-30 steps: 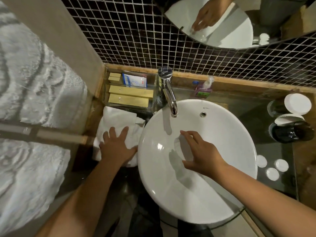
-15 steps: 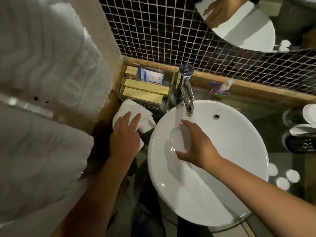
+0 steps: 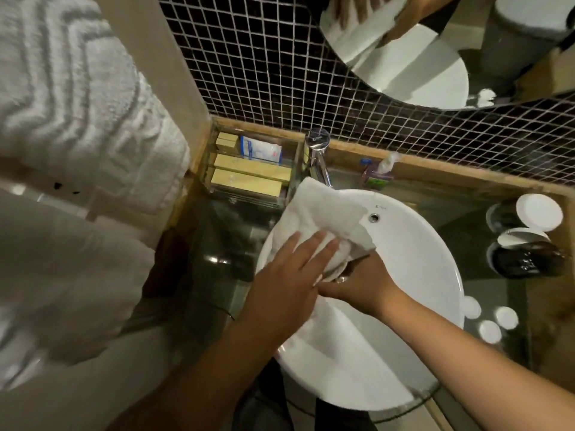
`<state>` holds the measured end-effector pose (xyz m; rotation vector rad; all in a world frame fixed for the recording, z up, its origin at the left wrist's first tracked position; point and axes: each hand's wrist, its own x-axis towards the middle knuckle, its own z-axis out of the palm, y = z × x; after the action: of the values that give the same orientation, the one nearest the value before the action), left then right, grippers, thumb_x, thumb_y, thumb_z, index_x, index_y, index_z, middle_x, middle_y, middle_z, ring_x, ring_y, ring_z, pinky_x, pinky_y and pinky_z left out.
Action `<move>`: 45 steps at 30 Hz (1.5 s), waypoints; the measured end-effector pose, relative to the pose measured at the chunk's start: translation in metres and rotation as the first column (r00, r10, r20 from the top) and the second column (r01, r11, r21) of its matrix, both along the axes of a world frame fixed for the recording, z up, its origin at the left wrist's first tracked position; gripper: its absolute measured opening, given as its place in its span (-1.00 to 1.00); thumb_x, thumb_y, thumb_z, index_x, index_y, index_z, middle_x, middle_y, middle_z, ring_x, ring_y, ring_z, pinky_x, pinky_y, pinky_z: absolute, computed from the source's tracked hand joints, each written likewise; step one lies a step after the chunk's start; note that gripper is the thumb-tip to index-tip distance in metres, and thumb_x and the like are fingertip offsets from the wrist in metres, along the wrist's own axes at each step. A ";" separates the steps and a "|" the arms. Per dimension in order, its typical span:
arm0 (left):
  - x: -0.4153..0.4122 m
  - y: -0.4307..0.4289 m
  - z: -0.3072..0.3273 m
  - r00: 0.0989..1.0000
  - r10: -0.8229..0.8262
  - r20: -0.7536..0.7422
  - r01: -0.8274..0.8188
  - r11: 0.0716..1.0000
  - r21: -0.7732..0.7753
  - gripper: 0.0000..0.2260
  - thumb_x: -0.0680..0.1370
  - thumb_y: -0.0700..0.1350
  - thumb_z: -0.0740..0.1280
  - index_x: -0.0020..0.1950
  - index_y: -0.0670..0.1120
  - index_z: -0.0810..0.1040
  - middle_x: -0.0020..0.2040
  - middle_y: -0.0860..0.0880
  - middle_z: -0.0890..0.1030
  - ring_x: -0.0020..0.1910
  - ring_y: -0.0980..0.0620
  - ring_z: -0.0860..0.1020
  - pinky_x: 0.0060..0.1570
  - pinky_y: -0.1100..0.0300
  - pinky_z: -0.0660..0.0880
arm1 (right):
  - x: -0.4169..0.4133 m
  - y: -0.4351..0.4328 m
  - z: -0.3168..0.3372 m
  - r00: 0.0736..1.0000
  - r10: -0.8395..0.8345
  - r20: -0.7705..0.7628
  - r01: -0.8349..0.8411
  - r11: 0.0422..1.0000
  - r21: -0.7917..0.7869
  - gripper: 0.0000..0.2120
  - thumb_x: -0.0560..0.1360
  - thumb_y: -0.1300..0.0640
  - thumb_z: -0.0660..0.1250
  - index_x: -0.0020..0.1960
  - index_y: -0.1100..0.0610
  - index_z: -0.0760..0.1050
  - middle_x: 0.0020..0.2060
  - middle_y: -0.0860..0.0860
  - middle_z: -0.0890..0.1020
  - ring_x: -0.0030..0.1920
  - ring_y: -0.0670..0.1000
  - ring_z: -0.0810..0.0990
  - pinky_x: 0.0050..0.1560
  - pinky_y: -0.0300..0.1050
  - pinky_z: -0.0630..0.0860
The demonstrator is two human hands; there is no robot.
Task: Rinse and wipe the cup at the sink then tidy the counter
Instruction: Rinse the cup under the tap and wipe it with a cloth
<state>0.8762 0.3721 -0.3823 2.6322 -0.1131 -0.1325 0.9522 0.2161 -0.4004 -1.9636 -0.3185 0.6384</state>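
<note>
Over the white basin (image 3: 404, 306), both hands meet around a white cloth (image 3: 323, 216). The left hand (image 3: 289, 281) lies flat with fingers spread on top of the cloth, pressing it down rather than closing around it. The right hand (image 3: 367, 284) comes from the right and curls under the bunched cloth; its grip is closed on something wrapped there. A small glassy edge shows between the two hands, probably the cup (image 3: 337, 270), but the cloth hides most of it. One corner of the cloth reaches up to the chrome tap (image 3: 319, 157) at the basin's back rim. A clear tray of boxes (image 3: 249, 169) stands in the back left corner of the dark surface (image 3: 217, 244). Near the surface's right edge stand two dark jars with white lids (image 3: 529, 231), and three small white discs (image 3: 491, 321) lie just beside the basin.
</note>
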 end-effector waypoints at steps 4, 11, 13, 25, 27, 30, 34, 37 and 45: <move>-0.003 -0.008 -0.002 0.997 -0.025 -0.067 0.021 0.998 -0.054 -0.31 0.57 -0.07 0.35 0.56 0.22 0.05 0.58 0.18 0.11 0.56 0.00 0.10 0.32 -0.03 0.38 | -0.009 -0.021 -0.008 0.996 -0.009 -0.087 0.016 0.997 0.080 -0.56 0.27 0.15 0.68 0.08 -0.06 0.61 -0.07 0.04 0.73 -0.01 0.08 0.71 0.04 0.25 0.62; 0.013 -0.006 0.001 0.989 -0.066 -0.131 0.042 0.984 -0.175 -0.42 0.62 -0.04 0.23 0.53 0.28 0.01 0.55 0.25 0.09 0.55 0.10 0.10 0.45 0.00 0.21 | -0.007 -0.026 0.000 0.983 -0.132 0.124 0.131 0.991 0.020 -0.35 0.18 0.01 0.71 0.20 -0.09 0.55 0.07 -0.23 0.65 0.10 -0.22 0.61 0.10 -0.23 0.56; 0.017 -0.001 -0.002 0.989 -0.084 -0.120 0.056 0.974 -0.220 -0.47 0.61 0.01 0.17 0.54 0.23 0.07 0.56 0.21 0.14 0.54 0.10 0.13 0.48 0.01 0.19 | -0.001 -0.026 0.007 0.977 -0.112 0.182 0.111 0.994 0.019 -0.31 0.18 -0.03 0.71 0.24 -0.12 0.50 0.11 -0.31 0.60 0.14 -0.30 0.56 0.13 -0.44 0.43; 0.006 0.009 -0.009 0.980 -0.087 -0.177 0.005 0.908 -0.418 -0.46 0.52 -0.12 0.29 0.49 0.12 0.32 0.47 0.19 0.33 0.42 0.24 0.32 0.43 0.19 0.28 | 0.009 -0.029 0.011 0.915 0.050 0.401 -0.015 0.996 -0.091 -0.14 0.22 -0.08 0.68 0.41 0.14 0.43 0.33 -0.03 0.54 0.34 -0.08 0.48 0.33 -0.19 0.44; 0.007 0.016 -0.002 0.975 -0.149 -0.167 0.066 0.905 -0.420 -0.45 0.52 -0.15 0.31 0.48 0.16 0.30 0.44 0.27 0.31 0.40 0.36 0.28 0.41 0.36 0.20 | 0.010 -0.031 0.012 0.910 0.117 0.399 -0.069 0.989 -0.132 -0.10 0.25 -0.08 0.66 0.47 0.13 0.37 0.39 -0.05 0.49 0.39 -0.12 0.44 0.34 -0.38 0.35; 0.010 0.030 0.001 0.957 -0.222 -0.189 0.159 0.940 -0.301 -0.47 0.51 -0.12 0.30 0.48 0.12 0.37 0.46 0.17 0.37 0.42 0.24 0.33 0.42 0.18 0.30 | 0.013 -0.030 0.013 0.876 0.234 0.422 -0.158 0.966 -0.206 -0.11 0.31 -0.04 0.63 0.51 0.14 0.31 0.44 -0.03 0.46 0.42 -0.08 0.44 0.37 -0.20 0.42; 0.021 0.037 0.014 0.985 -0.147 -0.095 0.130 0.978 -0.165 -0.53 0.44 -0.17 0.31 0.36 0.05 0.52 0.37 0.07 0.51 0.35 0.07 0.43 0.33 0.02 0.43 | 0.020 -0.020 0.016 0.773 0.367 0.518 -0.246 0.925 -0.289 -0.22 0.39 0.02 0.53 0.51 0.18 0.31 0.46 0.05 0.43 0.45 0.03 0.41 0.39 0.13 0.43; 0.029 0.025 0.021 0.995 -0.006 -0.099 0.009 0.999 0.034 -0.54 0.47 -0.17 0.43 0.36 0.06 0.52 0.38 0.03 0.50 0.41 -0.10 0.40 0.28 -0.16 0.46 | 0.025 -0.015 0.020 0.694 0.420 0.585 -0.248 0.902 -0.353 -0.24 0.40 0.00 0.53 0.50 0.20 0.33 0.44 0.10 0.46 0.43 0.09 0.44 0.40 0.23 0.40; 0.006 -0.002 0.006 0.988 -0.109 -0.105 0.125 0.980 0.156 -0.29 0.27 -0.18 0.62 0.39 -0.03 0.49 0.35 -0.06 0.54 0.35 -0.29 0.45 -0.04 -0.21 0.61 | 0.034 -0.024 0.010 0.687 0.479 0.547 -0.294 0.871 -0.393 -0.15 0.38 0.05 0.58 0.54 0.18 0.25 0.48 0.07 0.40 0.45 0.05 0.38 0.44 0.21 0.36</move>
<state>0.8821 0.3696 -0.3760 2.7759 -0.2339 -0.3213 0.9858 0.1922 -0.3900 -2.3693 -1.1574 0.2567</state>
